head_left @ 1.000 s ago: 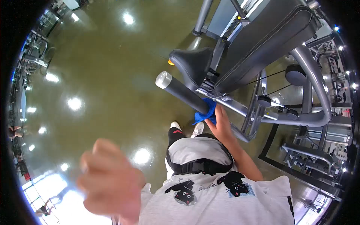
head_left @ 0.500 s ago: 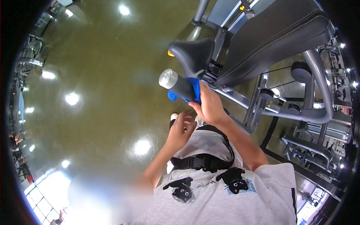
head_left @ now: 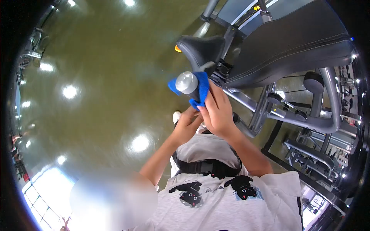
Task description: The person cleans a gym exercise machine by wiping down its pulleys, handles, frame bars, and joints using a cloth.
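Observation:
A blue cloth [head_left: 204, 86] is wrapped around a dark padded handle with a rounded silver end cap [head_left: 187, 82]. My right hand [head_left: 219, 113] is closed on the cloth from the right side of the handle. Just below, my left hand [head_left: 187, 124] has its curled fingers at the cloth's lower edge, beside the right fingertips; some of its fingertips are hidden. One loose end of the cloth sticks out to the left of the cap.
Behind the handle stands an exercise machine with a small black seat [head_left: 204, 48], a large black pad [head_left: 289, 46] and a grey tube frame [head_left: 312, 122]. Other gym equipment [head_left: 312, 154] is at the right. The floor [head_left: 111, 77] is shiny, and my shoes show below my hands.
My left hand has come from the lower left to the cloth. The right hand and the cloth have moved up the handle to its silver end. The view has shifted slightly.

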`<control>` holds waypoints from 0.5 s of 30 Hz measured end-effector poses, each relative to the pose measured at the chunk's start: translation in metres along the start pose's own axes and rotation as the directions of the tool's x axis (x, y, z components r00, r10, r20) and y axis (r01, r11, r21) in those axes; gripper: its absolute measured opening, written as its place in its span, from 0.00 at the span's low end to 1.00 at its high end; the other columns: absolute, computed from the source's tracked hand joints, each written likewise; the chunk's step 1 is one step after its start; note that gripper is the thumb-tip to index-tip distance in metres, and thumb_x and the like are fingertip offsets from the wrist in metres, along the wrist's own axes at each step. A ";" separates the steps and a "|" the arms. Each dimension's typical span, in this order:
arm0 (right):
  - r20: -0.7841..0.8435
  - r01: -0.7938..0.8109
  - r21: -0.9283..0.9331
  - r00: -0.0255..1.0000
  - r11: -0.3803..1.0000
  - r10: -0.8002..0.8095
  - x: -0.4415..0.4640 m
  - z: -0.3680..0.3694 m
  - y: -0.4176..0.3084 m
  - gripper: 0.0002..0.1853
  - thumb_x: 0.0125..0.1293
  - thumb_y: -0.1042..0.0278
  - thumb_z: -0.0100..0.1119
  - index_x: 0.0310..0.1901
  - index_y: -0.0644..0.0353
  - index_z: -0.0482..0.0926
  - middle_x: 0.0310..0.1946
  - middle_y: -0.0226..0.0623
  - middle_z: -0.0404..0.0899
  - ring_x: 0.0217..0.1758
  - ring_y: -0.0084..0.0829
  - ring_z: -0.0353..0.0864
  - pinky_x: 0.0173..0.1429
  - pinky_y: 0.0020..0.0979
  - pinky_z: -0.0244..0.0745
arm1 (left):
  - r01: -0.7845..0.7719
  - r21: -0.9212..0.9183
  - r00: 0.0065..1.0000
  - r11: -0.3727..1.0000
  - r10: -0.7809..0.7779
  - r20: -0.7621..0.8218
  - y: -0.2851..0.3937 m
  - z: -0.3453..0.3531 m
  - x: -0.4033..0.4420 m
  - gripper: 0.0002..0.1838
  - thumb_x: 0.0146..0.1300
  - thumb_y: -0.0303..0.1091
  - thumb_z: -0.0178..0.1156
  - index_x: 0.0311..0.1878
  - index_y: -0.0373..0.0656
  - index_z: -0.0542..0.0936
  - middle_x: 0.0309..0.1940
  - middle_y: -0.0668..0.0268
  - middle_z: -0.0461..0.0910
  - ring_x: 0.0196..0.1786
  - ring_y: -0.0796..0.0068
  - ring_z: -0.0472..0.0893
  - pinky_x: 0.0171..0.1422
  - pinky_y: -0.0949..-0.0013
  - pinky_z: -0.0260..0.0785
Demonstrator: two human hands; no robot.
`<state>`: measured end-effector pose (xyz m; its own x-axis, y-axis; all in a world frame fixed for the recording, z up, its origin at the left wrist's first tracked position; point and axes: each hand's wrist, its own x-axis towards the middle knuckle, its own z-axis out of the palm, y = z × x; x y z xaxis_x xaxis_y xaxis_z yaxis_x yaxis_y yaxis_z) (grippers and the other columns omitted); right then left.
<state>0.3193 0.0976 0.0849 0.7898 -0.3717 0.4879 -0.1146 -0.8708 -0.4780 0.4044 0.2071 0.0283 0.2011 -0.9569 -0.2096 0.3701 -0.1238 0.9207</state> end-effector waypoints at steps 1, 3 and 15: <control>0.001 -0.021 -0.053 1.000 0.998 0.021 -0.010 0.001 0.003 0.26 0.56 0.73 0.57 0.57 0.67 0.67 0.59 0.53 0.65 0.52 0.52 0.71 0.57 0.45 0.67 | -0.001 0.024 1.000 1.000 0.001 -0.012 -0.005 0.000 0.001 0.14 0.68 0.29 0.51 0.54 0.35 0.71 0.47 0.60 0.77 0.51 0.72 0.75 0.56 0.68 0.67; 0.005 -0.046 -0.107 0.999 0.993 0.047 -0.030 0.000 0.007 0.26 0.55 0.73 0.57 0.57 0.68 0.68 0.59 0.53 0.66 0.53 0.52 0.71 0.57 0.45 0.67 | 0.112 0.102 0.993 0.988 -0.108 -0.049 -0.005 0.002 0.002 0.10 0.67 0.29 0.52 0.47 0.33 0.75 0.37 0.62 0.80 0.40 0.77 0.77 0.48 0.70 0.70; 0.055 -0.023 0.029 0.998 0.999 0.022 -0.016 -0.011 -0.007 0.28 0.53 0.66 0.59 0.57 0.68 0.71 0.62 0.52 0.65 0.62 0.59 0.63 0.66 0.55 0.55 | -0.305 -0.045 0.859 0.951 0.254 -0.445 0.023 0.008 -0.018 0.13 0.71 0.33 0.48 0.50 0.36 0.75 0.38 0.69 0.78 0.39 0.83 0.73 0.44 0.77 0.67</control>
<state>0.3004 0.1063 0.0889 0.8189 -0.3725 0.4366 -0.1157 -0.8523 -0.5101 0.4018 0.2197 0.0556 0.6706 -0.7361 -0.0923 0.3318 0.1863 0.9248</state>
